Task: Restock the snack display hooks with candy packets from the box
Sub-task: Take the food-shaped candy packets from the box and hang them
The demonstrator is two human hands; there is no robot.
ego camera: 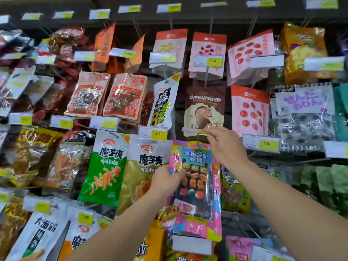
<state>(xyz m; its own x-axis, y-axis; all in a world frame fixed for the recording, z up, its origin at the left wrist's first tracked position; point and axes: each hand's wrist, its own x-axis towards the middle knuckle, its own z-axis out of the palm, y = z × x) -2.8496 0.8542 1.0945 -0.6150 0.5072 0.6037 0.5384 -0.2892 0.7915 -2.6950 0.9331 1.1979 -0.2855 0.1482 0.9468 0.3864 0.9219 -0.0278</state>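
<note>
snack packets on shop display hooks

- L hand: raised mid-frame, thumb on top, fingers curled under – gripping sthg by its left edge.
- R hand: higher up, fingers pinched together on sthg thin.
- Both forearms bare, reaching up & fwd from the bottom edge, converging twd centre.
</note>
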